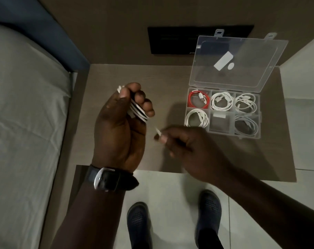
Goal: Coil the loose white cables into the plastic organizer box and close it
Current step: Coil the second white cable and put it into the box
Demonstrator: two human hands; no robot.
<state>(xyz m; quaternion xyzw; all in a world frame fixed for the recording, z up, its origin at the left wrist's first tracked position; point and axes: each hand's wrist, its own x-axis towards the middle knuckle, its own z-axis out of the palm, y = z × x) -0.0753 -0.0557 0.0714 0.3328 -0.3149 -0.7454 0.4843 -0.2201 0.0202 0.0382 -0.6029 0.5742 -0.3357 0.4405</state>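
Note:
My left hand (120,126) is raised over the bedside table, closed around a white cable (137,112) wound in several loops across its fingers. Just to its right, my right hand (186,146) pinches the free plug end (158,132) of that same cable. The clear plastic organizer box (222,133) sits at the right of the table with its lid (237,60) standing open. Five of its six compartments hold coiled cables: one red (199,101), the others white. The bottom middle compartment (221,123) holds no cable.
The brown table top (102,83) ends at a front edge near my wrists. A bed with a pale sheet (27,114) runs along the left. A black panel (170,40) is on the wall behind the box. My feet stand on pale floor tiles below.

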